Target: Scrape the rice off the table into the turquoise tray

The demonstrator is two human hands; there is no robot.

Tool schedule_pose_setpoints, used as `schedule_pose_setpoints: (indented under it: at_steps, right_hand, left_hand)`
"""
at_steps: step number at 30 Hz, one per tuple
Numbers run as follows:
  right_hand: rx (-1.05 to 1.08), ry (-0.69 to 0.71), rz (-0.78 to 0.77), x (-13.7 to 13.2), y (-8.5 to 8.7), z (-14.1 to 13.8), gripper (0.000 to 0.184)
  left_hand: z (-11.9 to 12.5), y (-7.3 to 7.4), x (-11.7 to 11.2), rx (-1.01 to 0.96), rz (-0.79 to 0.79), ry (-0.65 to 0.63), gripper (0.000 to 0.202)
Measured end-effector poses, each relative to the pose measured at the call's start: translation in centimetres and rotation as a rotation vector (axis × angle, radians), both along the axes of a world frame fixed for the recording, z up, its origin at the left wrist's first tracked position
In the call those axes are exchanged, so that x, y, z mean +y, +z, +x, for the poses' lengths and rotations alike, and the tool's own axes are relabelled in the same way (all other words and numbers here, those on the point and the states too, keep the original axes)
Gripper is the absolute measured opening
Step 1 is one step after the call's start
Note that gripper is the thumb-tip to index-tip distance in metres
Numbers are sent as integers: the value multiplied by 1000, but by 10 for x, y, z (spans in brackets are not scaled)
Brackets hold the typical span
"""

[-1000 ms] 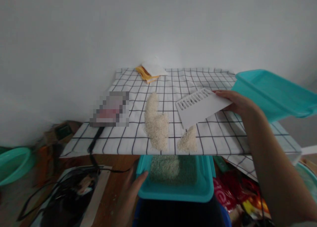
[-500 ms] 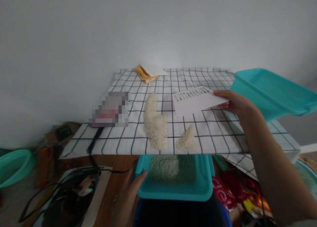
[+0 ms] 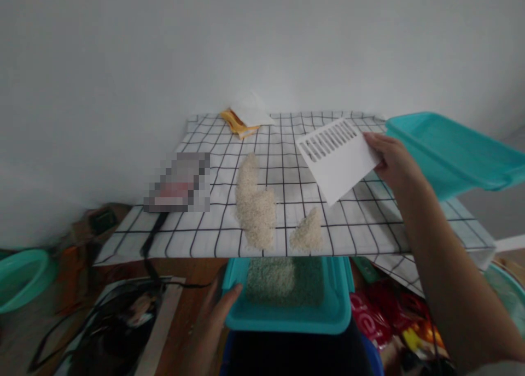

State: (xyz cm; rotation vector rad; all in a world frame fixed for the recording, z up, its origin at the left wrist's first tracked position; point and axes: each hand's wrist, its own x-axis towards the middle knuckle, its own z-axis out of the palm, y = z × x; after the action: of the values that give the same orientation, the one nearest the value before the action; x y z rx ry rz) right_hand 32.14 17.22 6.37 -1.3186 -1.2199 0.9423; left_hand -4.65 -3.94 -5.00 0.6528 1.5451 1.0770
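Note:
My right hand grips a white slotted plastic scraper, lifted and tilted above the checked cloth. Two heaps of white rice lie on the cloth near its front edge: a long one and a small one. My left hand holds the left rim of a teal tray just below the table's front edge. Rice lies in that tray.
A second teal tray sits at the right of the table. A yellow and white packet lies at the back. A blurred object with a black cable is at the left. Red packets lie below on the right, and a teal bowl far left.
My right hand has raised the scraper up and back from just above the small heap and tilted it steeper. The left hand and the tray stay in place.

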Motion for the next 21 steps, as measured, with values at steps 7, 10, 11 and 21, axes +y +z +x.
schedule_pose_setpoints:
  at_steps: [7, 10, 11, 21]
  right_hand:
    - [74, -80, -31, 0, -8, 3, 22]
    - [122, -97, -30, 2, -11, 4, 23]
    - [153, -91, -30, 2, -11, 4, 22]
    - [146, 95, 81, -1, -2, -6, 25]
  left_hand:
    - [-3, -3, -3, 23, 3, -27, 50]
    - [-2, -1, -1, -5, 13, -39, 51]
    - [-2, 0, 0, -10, 14, -38, 52]
    - [1, 9, 0, 0, -19, 14, 52]
